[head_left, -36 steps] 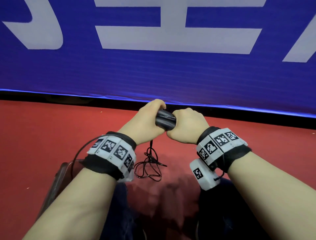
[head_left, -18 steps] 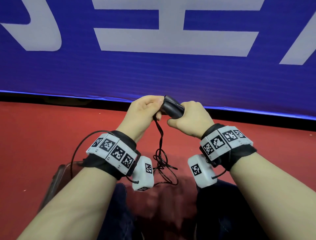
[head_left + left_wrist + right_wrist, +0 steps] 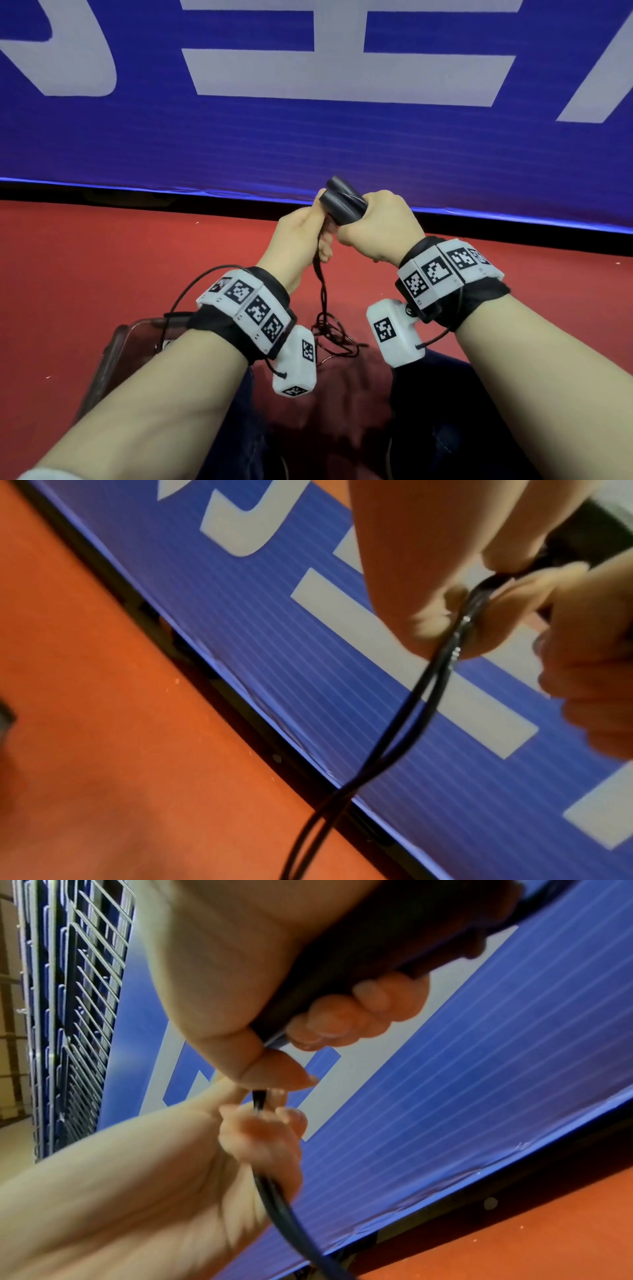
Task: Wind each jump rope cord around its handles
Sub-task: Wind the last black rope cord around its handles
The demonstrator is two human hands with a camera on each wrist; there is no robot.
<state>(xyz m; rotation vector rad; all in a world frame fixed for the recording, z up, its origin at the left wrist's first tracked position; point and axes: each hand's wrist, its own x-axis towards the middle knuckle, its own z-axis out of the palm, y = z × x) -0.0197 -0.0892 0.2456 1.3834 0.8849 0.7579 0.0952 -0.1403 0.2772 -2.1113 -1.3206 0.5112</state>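
I am mid-wind: my right hand (image 3: 375, 228) grips the 2 black handles (image 3: 342, 202) together, and my left hand (image 3: 301, 236) just beside them pinches the doubled cord (image 3: 320, 274) hanging below. Next I judge another turn around the handles, kept taut.

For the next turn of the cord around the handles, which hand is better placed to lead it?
Left. The left hand already pinches the thin black cord just below the two black cylindrical handles, which the right hand grips, so it is probably occupied.

even bright light, soft shadow under arms, wrist views blurry, edges warped.
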